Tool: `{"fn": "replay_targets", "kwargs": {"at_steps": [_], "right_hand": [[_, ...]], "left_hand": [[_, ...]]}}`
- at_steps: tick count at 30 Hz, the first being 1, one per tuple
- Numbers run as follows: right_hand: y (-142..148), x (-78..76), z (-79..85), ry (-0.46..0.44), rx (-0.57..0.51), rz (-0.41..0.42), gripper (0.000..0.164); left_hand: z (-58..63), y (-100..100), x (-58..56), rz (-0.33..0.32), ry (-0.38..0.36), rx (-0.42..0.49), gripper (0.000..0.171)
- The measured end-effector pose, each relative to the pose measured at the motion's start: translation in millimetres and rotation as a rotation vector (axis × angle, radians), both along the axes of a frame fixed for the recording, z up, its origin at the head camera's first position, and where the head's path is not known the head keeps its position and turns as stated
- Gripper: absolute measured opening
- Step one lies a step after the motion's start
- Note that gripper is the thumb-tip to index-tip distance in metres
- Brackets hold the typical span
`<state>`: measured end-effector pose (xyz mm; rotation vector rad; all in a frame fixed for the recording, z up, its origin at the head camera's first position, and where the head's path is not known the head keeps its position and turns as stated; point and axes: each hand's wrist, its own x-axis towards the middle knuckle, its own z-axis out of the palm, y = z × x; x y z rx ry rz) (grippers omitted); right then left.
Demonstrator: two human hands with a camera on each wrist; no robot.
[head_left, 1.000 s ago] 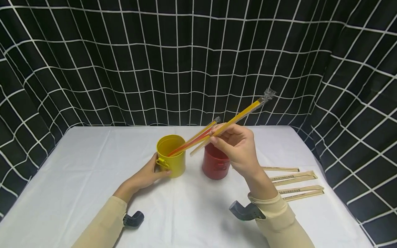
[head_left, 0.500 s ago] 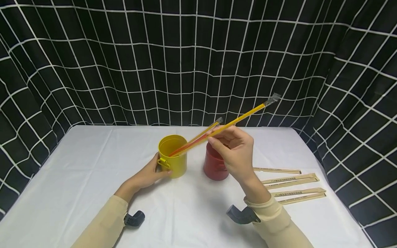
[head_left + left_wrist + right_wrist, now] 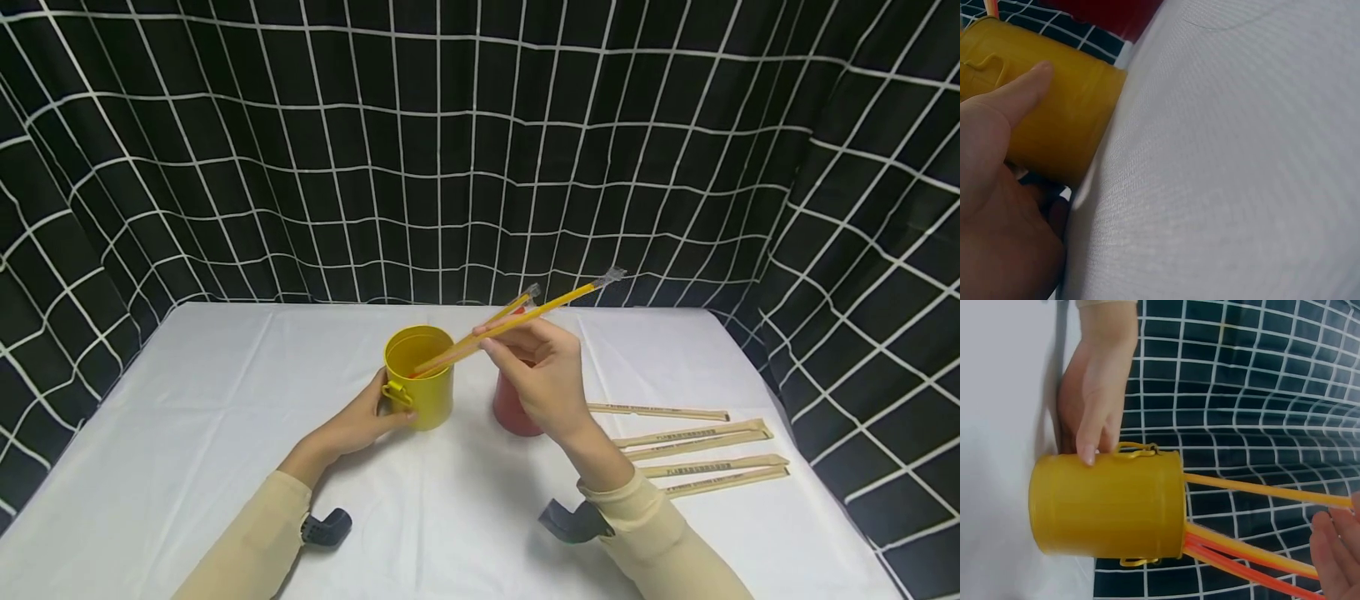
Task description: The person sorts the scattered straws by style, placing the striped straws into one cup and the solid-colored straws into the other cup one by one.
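My left hand (image 3: 352, 429) holds the side of a small yellow metal bucket (image 3: 432, 406) standing on the table; the thumb (image 3: 1025, 94) presses its wall in the left wrist view. A yellow drinking straw (image 3: 558, 302) in clear plastic wrap is pinched between the thumb and fingers of my right hand (image 3: 543, 375). It slants down to the left, its lower end inside the bucket's mouth, as the right wrist view shows. Other wrapped straws (image 3: 1254, 569), orange and red, lean out of the same bucket. Their upper parts are partly hidden behind my right hand.
Close to the right of the yellow bucket stands a red bucket (image 3: 512, 410), partly covered by my right hand. Several paper-wrapped straws (image 3: 701, 436) lie on the white tablecloth (image 3: 187, 425) at the right. A black curtain with white grid lines (image 3: 420, 150) encloses the table.
My right hand has moved left and slightly down, carrying the yellow straw. The straw's lower end has gone from beside the bucket into its mouth. My left hand stays on the bucket.
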<state>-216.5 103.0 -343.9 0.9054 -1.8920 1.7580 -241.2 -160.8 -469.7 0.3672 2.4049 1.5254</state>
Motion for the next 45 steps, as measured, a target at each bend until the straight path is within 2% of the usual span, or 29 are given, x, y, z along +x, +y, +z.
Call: {"fn": "replay_targets", "kwargs": {"at_steps": [9,15,20,27,33,35,39,45], "right_hand": [[1,-6.1,-2.9,-0.074,0.065,-0.003,0.017],[-1,-7.5,-6.9,-0.106,0.13,-0.085,0.017],[-3,-7.2,-10.4,-0.12,0.192,-0.117,0.018],[-6,-5.2,-13.2,-0.057,0.347,-0.177,0.017],[-8,-5.6,-15.8,-0.142,0.674,-0.154,0.027],[-8,-6.0,-15.3,-0.167,0.746,-0.135,0.03],[-6,-6.5,-13.5,-0.179,0.791,-0.133,0.031],[-3,-8.2,-12.1,-0.184,0.804,-0.123,0.03]], "left_hand": [[1.8,0,0.7,0.003,-0.008,0.003,0.098],[1.2,0,1.7,0.013,-0.019,-0.007,0.1],[1.3,0,1.8,0.011,-0.02,-0.013,0.099],[3.3,0,0.3,0.011,-0.008,-0.012,0.099],[1.3,1,1.1,0.018,-0.026,-0.01,0.101],[0.0,1,0.6,0.02,-0.028,-0.012,0.101],[-1.5,1,-1.3,0.018,-0.019,-0.014,0.102],[-0.6,1,-1.3,0.022,-0.016,-0.016,0.101]]}}
